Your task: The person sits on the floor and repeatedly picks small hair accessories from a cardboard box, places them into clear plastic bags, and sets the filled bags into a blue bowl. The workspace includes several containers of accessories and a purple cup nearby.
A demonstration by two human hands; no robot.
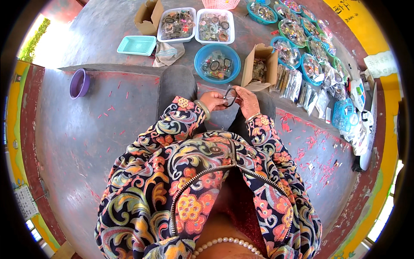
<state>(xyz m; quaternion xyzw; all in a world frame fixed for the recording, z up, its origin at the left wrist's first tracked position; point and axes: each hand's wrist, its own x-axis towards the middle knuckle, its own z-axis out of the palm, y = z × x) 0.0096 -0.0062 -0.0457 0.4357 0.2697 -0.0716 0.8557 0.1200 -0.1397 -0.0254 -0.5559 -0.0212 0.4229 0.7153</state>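
I'm sitting on the concrete floor (77,142), legs out in front, both hands up over my lap. My left hand (213,100) and right hand (246,100) are together on a small dark ring-shaped piece (228,97), looks like a bangle or a bit of strap, too small to tell which. L fingers are pinched on its near side, R fingers are closed on the other side, so both hands are clamped on it, almost touching each other. There's a pale green bangle (202,108) on my L wrist and a thin bracelet (252,116) on my R wrist.

Just beyond my hands is a round blue basin (217,63) w/ dark rings and mixed jewellery inside. Right next to it, on the R, is an open cardboard box (260,67) w/ brownish pieces in it. Further out are two white rectangular trays (196,25) side by side, both full of bangles. L of them is an empty turquoise basket (137,45), w/ another cardboard box (148,16) behind it and a grey cloth (169,52) beside it.

A row of teal bowls (297,41) full of trinkets curves away on my R, w/ clear plastic packets (302,88) laid out near them and a blue mesh basket (343,114) further along. A purple bowl (79,83) sits well apart on my L.
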